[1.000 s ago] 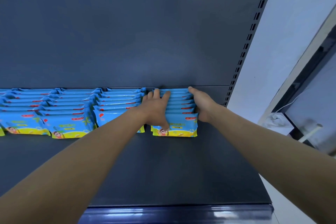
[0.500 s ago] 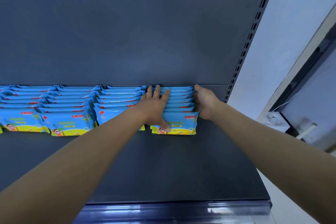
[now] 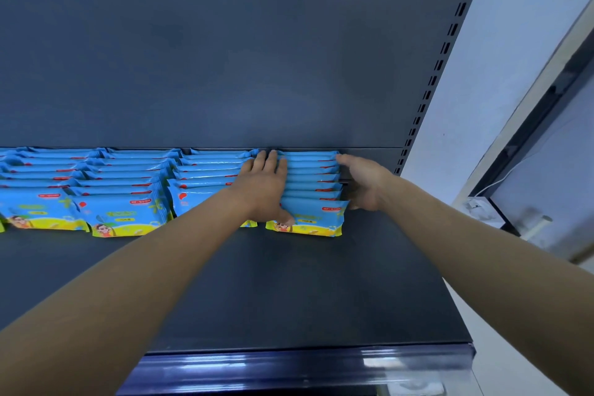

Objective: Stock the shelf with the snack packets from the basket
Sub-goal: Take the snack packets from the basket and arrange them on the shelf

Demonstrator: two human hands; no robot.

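Observation:
Several rows of blue and yellow snack packets stand on the dark shelf (image 3: 289,292), leaning back toward its rear wall. The rightmost row of packets (image 3: 313,190) sits between my hands. My left hand (image 3: 265,186) lies flat on that row's left side, fingers straight, thumb on the front packet (image 3: 310,219). My right hand (image 3: 363,183) presses with straight fingers against the row's right side. The basket is not in view.
More packet rows (image 3: 122,190) fill the shelf to the left. The shelf's right upright with slots (image 3: 430,87) stands just right of my right hand. The shelf front has a glossy edge strip (image 3: 289,370). A white wall and window frame (image 3: 530,125) lie further right.
Both hands stay on the rightmost row. The right hand has slipped from gripping the row's top corner to lying along its right side; the row sits slightly further back.

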